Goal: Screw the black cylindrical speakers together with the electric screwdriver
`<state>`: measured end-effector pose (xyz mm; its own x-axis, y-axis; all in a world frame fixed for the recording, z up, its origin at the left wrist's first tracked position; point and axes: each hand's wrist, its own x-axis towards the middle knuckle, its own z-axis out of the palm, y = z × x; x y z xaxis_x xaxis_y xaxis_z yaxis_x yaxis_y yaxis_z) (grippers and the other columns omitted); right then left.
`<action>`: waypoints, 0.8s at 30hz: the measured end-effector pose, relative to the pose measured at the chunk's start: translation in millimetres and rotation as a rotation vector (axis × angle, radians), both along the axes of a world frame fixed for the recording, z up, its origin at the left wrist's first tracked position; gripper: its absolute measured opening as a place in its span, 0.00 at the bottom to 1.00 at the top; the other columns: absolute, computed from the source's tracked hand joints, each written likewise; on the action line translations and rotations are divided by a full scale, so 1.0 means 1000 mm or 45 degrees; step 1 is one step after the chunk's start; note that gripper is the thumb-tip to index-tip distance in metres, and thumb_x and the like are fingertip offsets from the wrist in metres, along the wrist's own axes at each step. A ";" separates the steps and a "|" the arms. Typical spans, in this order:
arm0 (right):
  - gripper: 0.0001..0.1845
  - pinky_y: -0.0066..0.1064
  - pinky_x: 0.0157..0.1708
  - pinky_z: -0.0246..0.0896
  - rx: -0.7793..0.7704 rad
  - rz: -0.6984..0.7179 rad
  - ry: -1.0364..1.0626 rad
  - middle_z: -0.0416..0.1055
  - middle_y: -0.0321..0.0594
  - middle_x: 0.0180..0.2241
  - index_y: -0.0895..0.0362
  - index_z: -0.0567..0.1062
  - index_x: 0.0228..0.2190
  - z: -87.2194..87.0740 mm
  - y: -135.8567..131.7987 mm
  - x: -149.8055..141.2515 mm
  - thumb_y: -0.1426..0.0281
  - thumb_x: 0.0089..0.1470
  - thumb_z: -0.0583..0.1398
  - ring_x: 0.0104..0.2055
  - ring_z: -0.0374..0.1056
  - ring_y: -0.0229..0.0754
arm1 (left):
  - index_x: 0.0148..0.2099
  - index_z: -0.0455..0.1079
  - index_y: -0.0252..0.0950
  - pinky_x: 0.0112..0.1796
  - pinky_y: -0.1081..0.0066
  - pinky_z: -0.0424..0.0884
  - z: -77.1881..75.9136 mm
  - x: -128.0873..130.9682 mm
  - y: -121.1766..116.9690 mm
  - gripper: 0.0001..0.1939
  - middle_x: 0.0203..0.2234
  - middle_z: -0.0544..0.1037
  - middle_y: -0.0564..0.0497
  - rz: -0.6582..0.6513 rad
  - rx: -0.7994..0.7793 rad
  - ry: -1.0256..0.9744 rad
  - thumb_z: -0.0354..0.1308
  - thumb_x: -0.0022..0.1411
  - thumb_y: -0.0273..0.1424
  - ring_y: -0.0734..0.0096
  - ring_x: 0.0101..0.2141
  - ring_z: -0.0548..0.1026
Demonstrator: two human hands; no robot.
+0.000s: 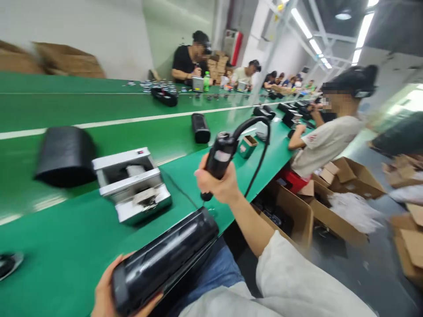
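Note:
My right hand (222, 181) is wrapped round a black electric screwdriver (218, 158), held upright with its tip pointing down. A black cable loops from its top to the right. Below the tip lies the far end of a glossy black cylindrical speaker-like housing (165, 255); whether the tip touches it I cannot tell. My left hand (109, 288) grips the near end of this housing, fingers around its side. The housing slants across the table's front edge above my lap.
On the green table (66, 246) stands a grey metal box with an open tray (143, 200). A black housing (66, 156) is at left, another (200, 127) farther back. A small green box (247, 146) sits right. Co-workers sit along the line; cardboard boxes (297, 215) stand at right.

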<state>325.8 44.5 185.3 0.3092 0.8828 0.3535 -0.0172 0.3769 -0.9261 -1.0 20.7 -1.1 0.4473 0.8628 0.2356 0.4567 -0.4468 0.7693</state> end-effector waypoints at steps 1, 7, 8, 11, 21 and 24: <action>0.25 0.27 0.16 0.60 0.032 -0.007 0.005 0.66 0.26 0.17 0.52 0.71 0.31 -0.001 0.000 0.000 0.56 0.53 0.79 0.15 0.60 0.34 | 0.82 0.45 0.54 0.62 0.25 0.78 0.001 -0.009 -0.013 0.52 0.68 0.71 0.38 0.079 -0.051 0.011 0.69 0.67 0.52 0.30 0.63 0.79; 0.18 0.28 0.16 0.63 0.193 0.181 -0.088 0.70 0.25 0.18 0.51 0.78 0.38 0.036 -0.002 -0.003 0.63 0.53 0.79 0.14 0.63 0.35 | 0.82 0.45 0.50 0.66 0.36 0.76 0.002 -0.005 -0.025 0.58 0.71 0.70 0.37 0.044 -0.161 -0.051 0.77 0.63 0.46 0.37 0.66 0.78; 0.16 0.28 0.15 0.61 0.298 0.163 -0.115 0.70 0.24 0.19 0.50 0.80 0.40 0.047 -0.002 -0.007 0.65 0.54 0.79 0.14 0.62 0.34 | 0.82 0.44 0.51 0.67 0.37 0.76 0.002 -0.005 -0.023 0.59 0.71 0.69 0.37 0.015 -0.156 -0.072 0.78 0.63 0.45 0.38 0.66 0.77; 0.12 0.28 0.13 0.55 0.672 0.071 -0.119 0.65 0.23 0.19 0.49 0.81 0.40 0.075 0.006 -0.031 0.70 0.57 0.76 0.13 0.59 0.33 | 0.83 0.42 0.52 0.69 0.37 0.73 0.005 -0.004 -0.024 0.61 0.71 0.68 0.37 -0.039 -0.151 -0.154 0.79 0.62 0.42 0.39 0.68 0.75; 0.30 0.34 0.17 0.58 0.624 -0.077 -0.255 0.60 0.21 0.20 0.46 0.67 0.37 0.036 0.102 -0.114 0.38 0.60 0.71 0.16 0.55 0.35 | 0.83 0.42 0.54 0.70 0.39 0.71 0.010 -0.004 -0.027 0.62 0.74 0.64 0.37 -0.064 -0.147 -0.171 0.80 0.62 0.39 0.37 0.72 0.70; 0.33 0.34 0.19 0.57 0.541 -0.104 -0.299 0.61 0.21 0.22 0.46 0.66 0.39 0.031 0.110 -0.111 0.33 0.60 0.69 0.18 0.53 0.35 | 0.83 0.42 0.54 0.70 0.39 0.71 0.011 -0.003 -0.025 0.62 0.74 0.65 0.37 -0.071 -0.134 -0.169 0.81 0.61 0.39 0.37 0.72 0.70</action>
<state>215.0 154.4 216.0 0.2400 0.6217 0.7456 0.2191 0.7135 -0.6655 -4.0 -4.8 10.2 0.4664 0.8605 0.2052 0.3249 -0.3823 0.8650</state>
